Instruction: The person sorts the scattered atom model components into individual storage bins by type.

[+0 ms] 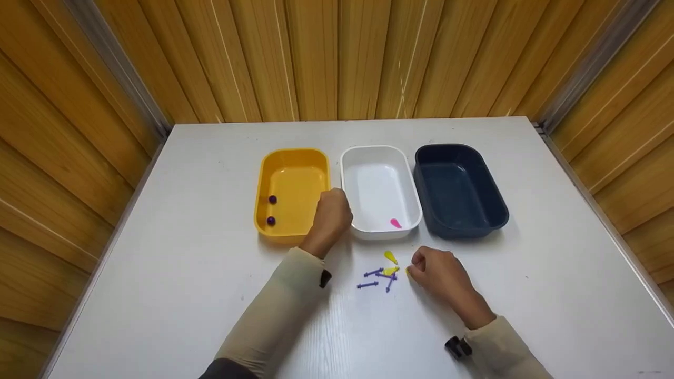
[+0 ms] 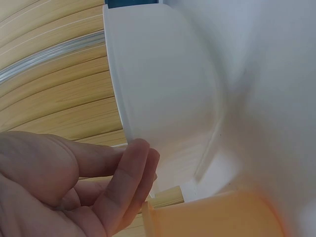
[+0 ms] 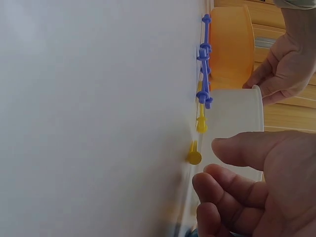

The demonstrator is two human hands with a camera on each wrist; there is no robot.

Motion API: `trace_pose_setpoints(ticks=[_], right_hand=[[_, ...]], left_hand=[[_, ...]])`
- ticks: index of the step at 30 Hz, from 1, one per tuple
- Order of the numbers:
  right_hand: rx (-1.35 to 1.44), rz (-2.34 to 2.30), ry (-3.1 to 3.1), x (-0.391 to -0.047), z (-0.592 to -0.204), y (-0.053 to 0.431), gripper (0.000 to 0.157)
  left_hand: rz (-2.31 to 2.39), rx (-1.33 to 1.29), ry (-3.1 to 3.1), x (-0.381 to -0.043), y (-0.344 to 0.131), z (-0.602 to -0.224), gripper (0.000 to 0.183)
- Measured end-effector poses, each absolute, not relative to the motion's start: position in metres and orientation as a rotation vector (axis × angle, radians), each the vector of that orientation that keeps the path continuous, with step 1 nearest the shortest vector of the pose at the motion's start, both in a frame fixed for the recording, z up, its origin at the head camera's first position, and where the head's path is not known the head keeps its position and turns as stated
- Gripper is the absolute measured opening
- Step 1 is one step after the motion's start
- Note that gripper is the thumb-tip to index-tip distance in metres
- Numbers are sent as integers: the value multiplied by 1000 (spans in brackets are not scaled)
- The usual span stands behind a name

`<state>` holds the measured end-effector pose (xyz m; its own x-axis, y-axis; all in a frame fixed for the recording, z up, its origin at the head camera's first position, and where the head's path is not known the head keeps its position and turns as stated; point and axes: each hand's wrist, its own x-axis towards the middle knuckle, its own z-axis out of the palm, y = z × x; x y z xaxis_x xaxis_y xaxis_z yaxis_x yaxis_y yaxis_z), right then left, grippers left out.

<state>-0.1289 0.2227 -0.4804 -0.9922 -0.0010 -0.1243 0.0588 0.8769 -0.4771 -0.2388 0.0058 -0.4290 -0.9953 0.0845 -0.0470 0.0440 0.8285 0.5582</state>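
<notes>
**Sorting small pegs beside three trays**

The right hand (image 1: 441, 273) rests on the surface (image 1: 174, 273) just right of a small heap of purple pegs (image 1: 375, 279) and yellow pieces (image 1: 390, 257). Its fingers (image 3: 232, 185) are curled with the thumb near them, and no piece shows between them, though the tips are partly hidden; the nearest yellow piece (image 3: 194, 157) lies just beyond the fingertips. The left hand (image 1: 333, 213) hovers curled over the gap between the yellow tray (image 1: 292, 158) and the white tray (image 1: 379, 152); the wrist view shows its fingers (image 2: 126, 187) bent with nothing visibly pinched.

To do this pick well, I would judge it best to take one piece at a time with thumb and forefinger, starting with the outlying yellow piece, since the pegs cross each other and could scatter or roll if dragged.

Two purple beads (image 1: 271, 209) sit in the yellow tray and a pink piece (image 1: 395, 223) in the white one; the dark blue tray (image 1: 458, 184) looks bare.

The trays stand close together, rims nearly touching, so a drop should go well inside a rim. Open surface lies left, right and in front of the heap, and the surface edges are well apart from it.
</notes>
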Motion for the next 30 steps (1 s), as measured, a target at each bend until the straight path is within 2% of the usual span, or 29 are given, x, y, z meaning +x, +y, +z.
trace_pose_setpoints(ticks=[11,21,30], right_hand=[[24,-683,2903,-126,-482,222,19],[5,-621,2925,-125,-481,222,10],[-11,-568,2956,-125,-479,221,9]], left_hand=[[884,109,2962,-239,6,-429,17],[870,60,2906,-240,7,-426,21],[876,78,2920,-240,7,-428,20]])
